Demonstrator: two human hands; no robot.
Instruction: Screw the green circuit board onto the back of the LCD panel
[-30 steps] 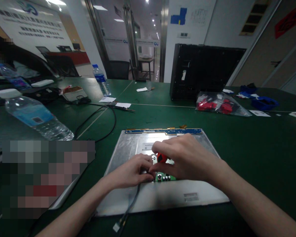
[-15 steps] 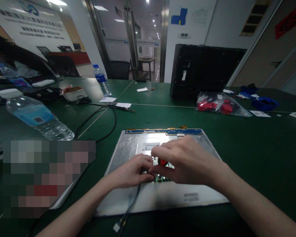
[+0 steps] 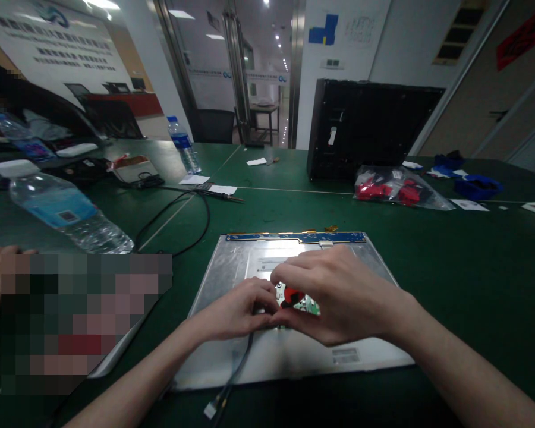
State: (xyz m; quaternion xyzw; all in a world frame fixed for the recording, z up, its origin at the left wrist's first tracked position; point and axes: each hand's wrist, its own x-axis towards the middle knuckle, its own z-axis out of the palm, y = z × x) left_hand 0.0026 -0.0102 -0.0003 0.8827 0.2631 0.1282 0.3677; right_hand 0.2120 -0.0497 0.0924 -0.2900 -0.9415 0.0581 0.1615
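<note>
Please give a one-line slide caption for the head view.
Left hand and right hand meet at a red-handled tool over a green circuit board on a metal-backed panel.

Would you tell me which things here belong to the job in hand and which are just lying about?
In hand: left hand, right hand, red-handled tool, green circuit board, metal-backed panel, black cable.
Lying about: water bottle, bag of red parts, black housing.

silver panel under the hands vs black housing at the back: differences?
The silver panel lies flat on the green table; the black housing stands upright. The silver panel is bright metal; the black housing is dark. The left hand and right hand rest on the silver panel; the black housing is untouched. Both are rectangular.
</note>
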